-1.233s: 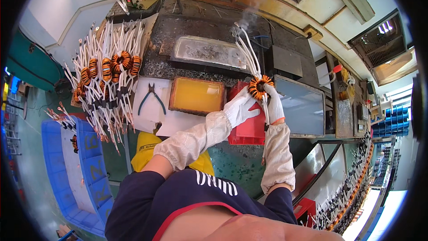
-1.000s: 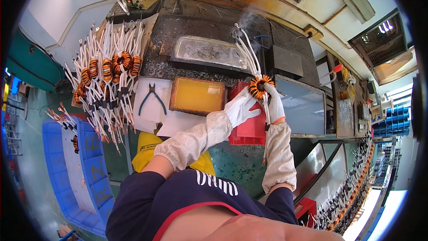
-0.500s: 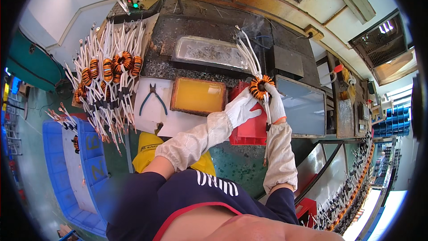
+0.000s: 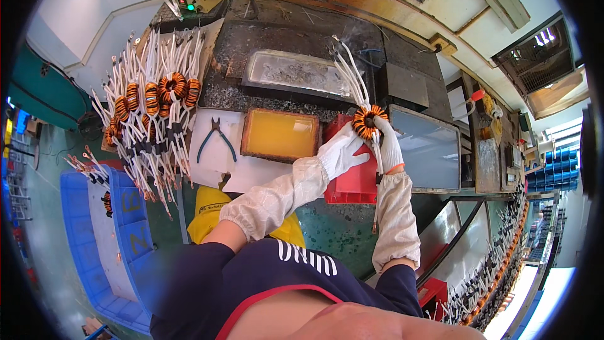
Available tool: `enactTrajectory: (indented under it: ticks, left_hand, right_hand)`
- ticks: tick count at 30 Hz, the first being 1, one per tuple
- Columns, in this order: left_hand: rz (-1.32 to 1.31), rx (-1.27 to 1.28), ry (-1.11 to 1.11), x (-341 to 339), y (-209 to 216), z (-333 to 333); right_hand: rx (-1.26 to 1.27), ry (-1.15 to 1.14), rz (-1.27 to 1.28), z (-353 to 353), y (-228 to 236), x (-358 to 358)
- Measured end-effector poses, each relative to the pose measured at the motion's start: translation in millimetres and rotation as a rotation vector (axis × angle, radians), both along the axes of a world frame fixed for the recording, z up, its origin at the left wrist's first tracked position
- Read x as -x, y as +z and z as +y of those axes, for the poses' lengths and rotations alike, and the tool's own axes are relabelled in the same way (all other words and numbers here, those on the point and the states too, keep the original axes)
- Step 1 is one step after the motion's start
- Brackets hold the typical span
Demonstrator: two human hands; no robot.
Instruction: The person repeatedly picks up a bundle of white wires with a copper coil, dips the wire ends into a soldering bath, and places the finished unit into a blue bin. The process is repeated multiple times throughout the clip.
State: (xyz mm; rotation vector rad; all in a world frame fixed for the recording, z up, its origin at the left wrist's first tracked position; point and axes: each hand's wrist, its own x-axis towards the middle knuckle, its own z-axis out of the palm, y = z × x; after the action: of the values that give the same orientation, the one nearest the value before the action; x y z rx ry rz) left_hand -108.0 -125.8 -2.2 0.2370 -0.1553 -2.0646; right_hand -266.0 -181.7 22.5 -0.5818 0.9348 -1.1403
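Between my gloved hands is a toroidal coil (image 4: 362, 127) wound in orange copper wire on a dark core. Its white leads point up and away, with bare tips, and more leads hang below toward a dark sleeve. My left hand (image 4: 343, 151) pinches the coil's left edge, thumb spread lower down. My right hand (image 4: 391, 148) wraps its right side, fingertips at the centre hole. Both hands are over a red bin (image 4: 352, 182). Just beyond, a rectangular pot with a silvery metal surface (image 4: 296, 72) lies beside the raised leads.
An amber-liquid tray (image 4: 280, 135) sits left of the bin, then pliers (image 4: 216, 140) on a white board. Many similar coils (image 4: 151, 97) are heaped farther left, above a blue crate (image 4: 129, 214). A grey-topped tank (image 4: 428, 151) stands right. A control box (image 4: 201, 4) shows a green light.
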Motion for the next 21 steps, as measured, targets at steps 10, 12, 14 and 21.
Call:
enactTrajectory:
  ticks: [10, 12, 14, 21]
  left_hand:
    - [0.005, 0.003, -0.012, -1.3, 1.0, -0.3]
    - [0.013, 0.007, -0.014, -0.3, -0.5, -0.7]
    - [0.014, 0.006, -0.014, 0.4, -1.6, -1.2]
    - [0.018, 0.008, -0.017, 0.9, -5.0, -2.1]
  right_hand:
    - [-0.010, -0.016, 0.002, 2.9, 5.6, -2.8]
    - [-0.010, -0.021, -0.011, 1.3, 1.9, -0.6]
    - [-0.014, -0.016, -0.013, 0.0, 0.4, 0.5]
    - [0.002, 0.002, -0.040, 2.8, 4.9, -2.9]
